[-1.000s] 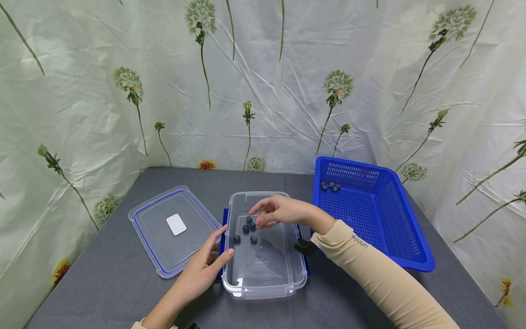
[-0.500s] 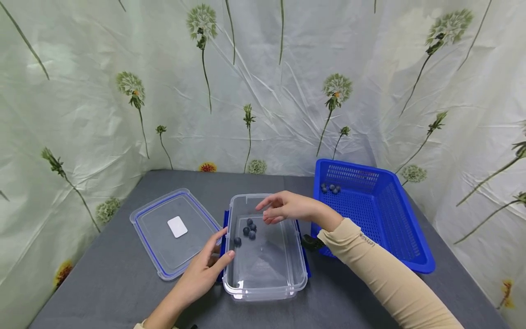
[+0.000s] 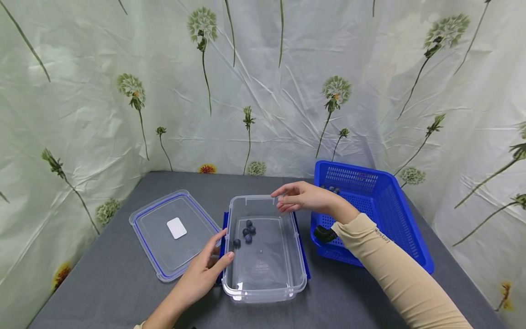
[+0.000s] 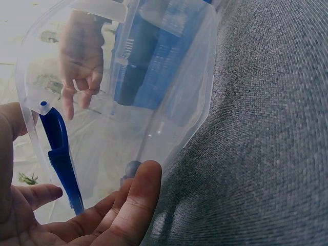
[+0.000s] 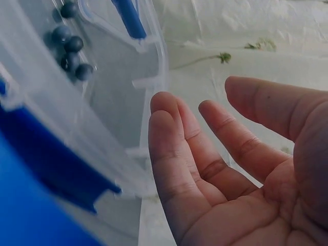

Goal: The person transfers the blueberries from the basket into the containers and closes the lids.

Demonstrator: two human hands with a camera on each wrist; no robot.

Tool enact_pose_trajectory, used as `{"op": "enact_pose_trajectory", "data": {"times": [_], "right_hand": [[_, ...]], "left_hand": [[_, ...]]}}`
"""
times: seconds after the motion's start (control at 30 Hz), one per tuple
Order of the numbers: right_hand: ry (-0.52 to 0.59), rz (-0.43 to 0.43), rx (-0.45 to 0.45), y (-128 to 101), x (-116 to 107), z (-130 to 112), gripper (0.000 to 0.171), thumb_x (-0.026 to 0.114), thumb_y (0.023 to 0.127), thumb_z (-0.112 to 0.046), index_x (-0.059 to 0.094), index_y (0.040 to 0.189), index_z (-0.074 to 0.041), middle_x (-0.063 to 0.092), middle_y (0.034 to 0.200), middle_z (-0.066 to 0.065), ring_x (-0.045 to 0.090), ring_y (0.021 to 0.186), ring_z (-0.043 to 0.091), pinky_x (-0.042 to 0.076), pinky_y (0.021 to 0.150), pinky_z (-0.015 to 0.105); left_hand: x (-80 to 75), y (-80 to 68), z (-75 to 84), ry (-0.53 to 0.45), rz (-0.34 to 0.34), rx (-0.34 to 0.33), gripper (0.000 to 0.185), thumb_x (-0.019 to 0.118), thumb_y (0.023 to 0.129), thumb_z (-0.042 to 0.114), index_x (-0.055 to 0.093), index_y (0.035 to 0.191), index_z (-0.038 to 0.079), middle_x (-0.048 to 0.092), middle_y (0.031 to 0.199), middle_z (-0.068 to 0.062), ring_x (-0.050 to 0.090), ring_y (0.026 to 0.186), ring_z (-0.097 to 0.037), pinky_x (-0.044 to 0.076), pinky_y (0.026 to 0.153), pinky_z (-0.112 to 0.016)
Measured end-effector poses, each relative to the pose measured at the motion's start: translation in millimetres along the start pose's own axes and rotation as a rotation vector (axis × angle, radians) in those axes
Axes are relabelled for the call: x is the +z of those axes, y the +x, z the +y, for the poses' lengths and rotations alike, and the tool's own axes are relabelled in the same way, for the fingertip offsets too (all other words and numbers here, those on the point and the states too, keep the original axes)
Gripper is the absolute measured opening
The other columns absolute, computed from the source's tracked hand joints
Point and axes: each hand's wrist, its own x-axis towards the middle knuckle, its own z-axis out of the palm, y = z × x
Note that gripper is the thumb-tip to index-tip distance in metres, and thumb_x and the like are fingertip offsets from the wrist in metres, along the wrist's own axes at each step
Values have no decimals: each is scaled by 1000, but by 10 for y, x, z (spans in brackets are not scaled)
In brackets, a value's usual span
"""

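Several blueberries [image 3: 248,232] lie in the left half of a clear lidless plastic box [image 3: 271,269] with blue side latches. My left hand [image 3: 201,269] rests against the box's left side, fingers spread, its thumb by the rim. In the left wrist view, relaxed fingers [image 4: 138,205] lie along the clear wall beside a blue latch [image 4: 62,159]. Above the box's far right corner hovers my right hand [image 3: 304,197], fingers loosely bent. Nothing sits between its fingers [image 5: 164,138] in the right wrist view, where blueberries [image 5: 72,45] show inside the box.
A blue perforated basket [image 3: 400,219] stands to the right with a few blueberries [image 3: 331,188] in its far left corner, partly hidden by the right arm. Left of the box lies a clear lid [image 3: 162,242] with a blue seal. Behind the grey table hangs a flowered curtain [image 3: 287,91].
My right hand has risen away from the blueberries and moved right to the box's far corner. One blueberry has rolled closer to the cluster. The left hand stays put.
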Motion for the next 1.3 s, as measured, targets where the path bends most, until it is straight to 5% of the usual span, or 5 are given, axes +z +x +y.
{"op": "enact_pose_trajectory", "data": {"times": [0.27, 0.57, 0.77, 1.3], "right_hand": [[48, 72, 1, -125, -269, 107, 45, 55, 114, -17, 51, 155, 0, 68, 137, 25, 68, 128, 35, 58, 104, 37], [105, 142, -8, -244, -560, 267, 49, 52, 114, -14, 42, 156, 10, 73, 118, 5, 73, 111, 13, 56, 108, 36], [145, 195, 10, -305, -706, 371, 51, 53, 114, -15, 41, 156, 11, 74, 113, 0, 73, 106, 11, 58, 99, 26], [173, 314, 60, -462, -1038, 690, 57, 48, 116, -15, 29, 160, 15, 73, 111, -6, 73, 104, 5, 58, 98, 24]], "left_hand": [[-9, 7, 9, 4, -3, 15, 66, 70, 105, 37, 42, 164, 35, 74, 129, -13, 76, 105, -19, 59, 90, -42], [-18, 12, 7, -1, -15, 16, 66, 69, 105, 37, 40, 165, 35, 72, 133, -15, 76, 105, -18, 59, 89, -42], [-20, 18, 1, 5, -17, 11, 67, 69, 105, 38, 40, 165, 35, 72, 132, -14, 76, 106, -19, 59, 90, -43], [-12, 13, -15, 3, -9, 2, 66, 70, 105, 38, 41, 164, 38, 72, 132, -14, 76, 106, -20, 60, 90, -45]]}}
